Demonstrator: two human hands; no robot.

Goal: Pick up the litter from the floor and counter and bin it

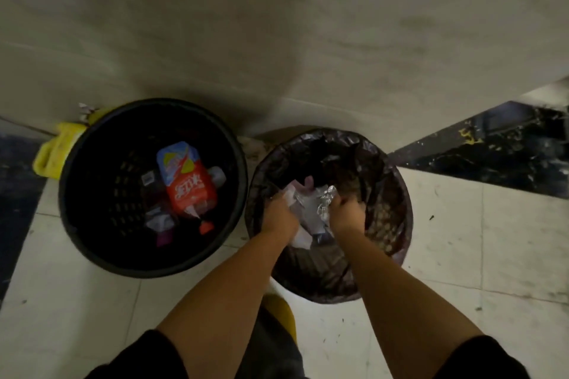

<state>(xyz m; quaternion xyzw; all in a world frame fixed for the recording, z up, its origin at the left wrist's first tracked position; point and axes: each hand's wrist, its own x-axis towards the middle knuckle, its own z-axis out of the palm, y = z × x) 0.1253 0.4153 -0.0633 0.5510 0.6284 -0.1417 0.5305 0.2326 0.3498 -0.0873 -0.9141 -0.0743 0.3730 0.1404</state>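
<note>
Two bins on a tiled floor (462, 240), side by side against a pale wall (277, 24).

Item 1: basket (92, 240), black, perforated, unlined. Contents: red and blue packet (184, 181) plus smaller wrappers.

Item 2: lined bin (397, 218), dark bag over the rim. Both hands are above its mouth.

Item 3: litter (308, 206), a mixed wad of crumpled foil, pale paper and plastic film, held between the hands over the lined bin, not yet dropped.

Item 4: left hand (278, 215), fingers curled closed on the left side of the wad.

Item 5: right hand (346, 212), fingers likewise curled, clamped on the foil side. How tight either grip is cannot be told in the dim light.

Item 6: yellow container (52, 157), behind the basket, untouched.

Step in hand, by judgement: binning a gathered load. Next move calls for both hands to spread and release, low enough that light film falls inside the liner and not over the rim. Whether more litter remains on floor or counter cannot be judged from here.
</note>
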